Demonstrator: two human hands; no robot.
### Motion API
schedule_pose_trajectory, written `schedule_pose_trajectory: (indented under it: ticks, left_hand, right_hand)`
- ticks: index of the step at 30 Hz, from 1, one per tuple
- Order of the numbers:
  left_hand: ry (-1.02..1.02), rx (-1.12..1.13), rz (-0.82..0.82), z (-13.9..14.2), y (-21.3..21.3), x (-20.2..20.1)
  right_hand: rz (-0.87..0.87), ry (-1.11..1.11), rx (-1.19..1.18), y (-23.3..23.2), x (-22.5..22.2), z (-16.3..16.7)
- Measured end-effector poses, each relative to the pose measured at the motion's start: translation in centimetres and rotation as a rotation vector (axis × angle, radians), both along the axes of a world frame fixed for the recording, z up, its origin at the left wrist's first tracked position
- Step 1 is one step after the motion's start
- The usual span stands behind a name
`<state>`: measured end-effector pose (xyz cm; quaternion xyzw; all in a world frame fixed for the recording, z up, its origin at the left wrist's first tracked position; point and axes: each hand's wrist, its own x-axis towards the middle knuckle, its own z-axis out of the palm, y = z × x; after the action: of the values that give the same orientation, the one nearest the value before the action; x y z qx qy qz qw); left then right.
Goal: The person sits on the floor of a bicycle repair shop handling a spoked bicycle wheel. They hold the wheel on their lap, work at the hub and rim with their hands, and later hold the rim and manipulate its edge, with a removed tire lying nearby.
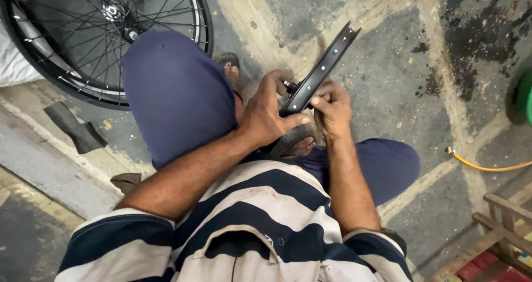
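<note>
Striped shirt (260,226), nearest; blue-trousered knees beyond. Left hand (266,116): fingers wrapped round the lower end of a black rim section (320,71), thumb under it. Right hand (331,109): fingers pinched narrow at the rim's edge, on something too small to tell. Rim held above the feet, long axis running lower-left to upper-right. Steady grip advisable; keep the pinch square. Far: spoked wheel (105,38), concrete floor (388,66).

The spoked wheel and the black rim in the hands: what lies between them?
In the head view, the person's raised knee lies between the spoked wheel and the rim.
</note>
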<state>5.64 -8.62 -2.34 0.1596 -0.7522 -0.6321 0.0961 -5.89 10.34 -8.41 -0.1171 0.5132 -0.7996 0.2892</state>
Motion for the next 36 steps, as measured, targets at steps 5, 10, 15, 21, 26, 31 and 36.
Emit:
schedule_pose_trajectory:
  ticks: [5,10,15,21,26,31,36]
  left_hand:
    - [-0.027,-0.014,-0.019,-0.4,0.2,0.0]
    - [-0.005,0.001,0.002,-0.4,0.1,0.1]
    - [-0.026,0.013,-0.012,-0.3,0.2,0.1]
    - [0.016,-0.020,0.013,-0.3,0.1,0.1]
    - [-0.059,-0.014,-0.036,-0.4,0.3,0.0]
    - [0.017,-0.035,-0.011,-0.5,0.1,0.2]
    - [0.010,-0.043,-0.023,-0.4,0.2,0.3]
  right_hand:
    - [0.052,0.155,0.552,-1.0,0.0,1.2]
    - [-0.029,-0.052,0.140,-1.0,0.2,1.7]
    - [0.001,0.108,0.507,-0.6,0.3,0.4]
    - [0.048,-0.004,-0.015,0.1,0.1,0.0]
    - [0.028,0.073,0.471,-0.3,0.1,0.9]
    - [0.007,-0.048,0.100,-0.6,0.4,1.1]
    - [0.012,0.049,0.465,0.4,0.2,-0.5]
